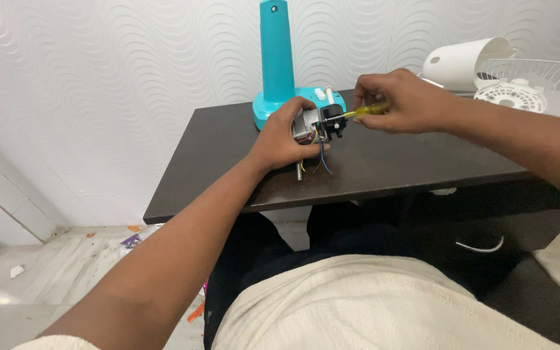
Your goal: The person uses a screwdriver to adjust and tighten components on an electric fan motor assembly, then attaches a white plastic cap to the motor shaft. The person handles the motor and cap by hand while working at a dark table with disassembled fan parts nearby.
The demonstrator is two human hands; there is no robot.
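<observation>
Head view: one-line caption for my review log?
Left hand steadies small motor on dark table; right hand applies yellow-handled screwdriver.

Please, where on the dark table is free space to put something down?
The dark table is bare on its left part, from the left edge to the left hand, and along the front right, below the right hand. The back is crowded around the turquoise fan base and motor.

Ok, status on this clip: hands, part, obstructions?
Left hand grips small motor. Right hand holds yellow screwdriver, tip at motor. Teal fan base close behind.
</observation>
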